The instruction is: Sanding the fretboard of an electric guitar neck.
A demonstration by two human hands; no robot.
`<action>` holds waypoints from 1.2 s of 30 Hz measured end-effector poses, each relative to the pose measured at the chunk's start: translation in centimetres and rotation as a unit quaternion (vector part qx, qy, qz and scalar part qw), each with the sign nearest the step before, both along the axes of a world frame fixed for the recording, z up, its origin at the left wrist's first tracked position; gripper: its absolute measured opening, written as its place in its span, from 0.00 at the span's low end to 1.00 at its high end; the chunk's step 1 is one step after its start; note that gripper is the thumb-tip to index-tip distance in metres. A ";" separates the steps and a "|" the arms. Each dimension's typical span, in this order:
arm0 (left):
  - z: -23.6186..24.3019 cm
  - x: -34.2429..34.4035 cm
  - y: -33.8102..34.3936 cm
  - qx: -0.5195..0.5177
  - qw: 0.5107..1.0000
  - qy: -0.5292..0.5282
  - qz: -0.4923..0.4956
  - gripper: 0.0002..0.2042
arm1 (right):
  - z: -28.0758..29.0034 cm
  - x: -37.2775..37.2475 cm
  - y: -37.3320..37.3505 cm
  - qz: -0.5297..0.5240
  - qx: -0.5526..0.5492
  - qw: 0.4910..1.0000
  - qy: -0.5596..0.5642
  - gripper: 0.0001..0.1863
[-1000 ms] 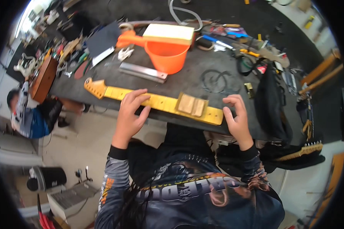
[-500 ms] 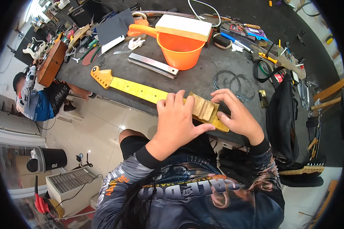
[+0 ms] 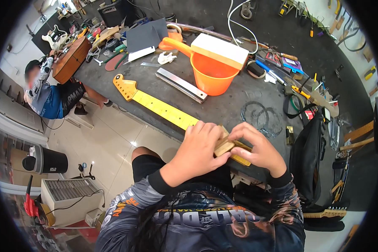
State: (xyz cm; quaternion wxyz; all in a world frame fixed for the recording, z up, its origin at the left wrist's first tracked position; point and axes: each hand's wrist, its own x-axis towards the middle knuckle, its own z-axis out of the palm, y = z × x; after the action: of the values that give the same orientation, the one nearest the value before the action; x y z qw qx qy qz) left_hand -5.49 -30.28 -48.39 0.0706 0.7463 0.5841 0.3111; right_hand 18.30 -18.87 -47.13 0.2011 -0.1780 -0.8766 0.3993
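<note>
A guitar neck (image 3: 164,110) lies along the bench's near edge, its yellow fretboard side up and its headstock (image 3: 125,87) to the left. Over its right-hand end, my left hand (image 3: 197,147) grips a small wooden block (image 3: 224,148), which sits tilted. My right hand (image 3: 260,150) pinches at the block's right side, thumb and fingers around a thin brownish piece (image 3: 242,145) that looks like a sheet against the block. My fingers partly hide where block, sheet and neck meet.
An orange dipper (image 3: 210,75) bears a white block (image 3: 220,49) on its rim. Beside it lies a metal bar (image 3: 180,85). A black bag (image 3: 308,155) flanks the bench's right side. Tools crowd the back. Another person (image 3: 54,92) sits at far left with a guitar body (image 3: 71,61).
The wooden block has tipped up from lying flat on the neck. My right hand has closed in on it and the sheet. The whole view has shifted slightly.
</note>
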 end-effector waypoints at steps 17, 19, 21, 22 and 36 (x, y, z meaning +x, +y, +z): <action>1.9 -14.6 -0.8 0.001 0.679 -0.730 -0.075 0.33 | 10.9 -8.6 8.2 -0.204 0.338 0.918 0.037 0.20; 1.1 -15.9 -1.8 0.013 0.681 -0.731 -0.044 0.32 | 11.3 -8.9 8.5 -0.194 0.366 0.909 0.042 0.19; 0.1 -16.9 -2.8 0.021 0.677 -0.735 0.011 0.30 | 12.6 -8.5 8.7 -0.193 0.354 0.913 0.060 0.13; -0.6 -17.4 -3.0 0.022 0.675 -0.738 0.022 0.30 | 13.7 -8.3 9.2 -0.193 0.371 0.906 0.059 0.13; -2.3 -17.9 -5.6 -0.024 0.674 -0.735 0.071 0.25 | 41.2 -8.6 16.1 -0.394 0.503 0.707 0.302 0.17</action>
State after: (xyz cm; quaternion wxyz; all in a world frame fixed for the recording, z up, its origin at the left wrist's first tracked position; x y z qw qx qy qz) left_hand -23.43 -35.92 -50.65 0.4729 0.2306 0.4021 0.7493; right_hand 9.69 -2.75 -5.89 0.6540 -0.2495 -0.6900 -0.1842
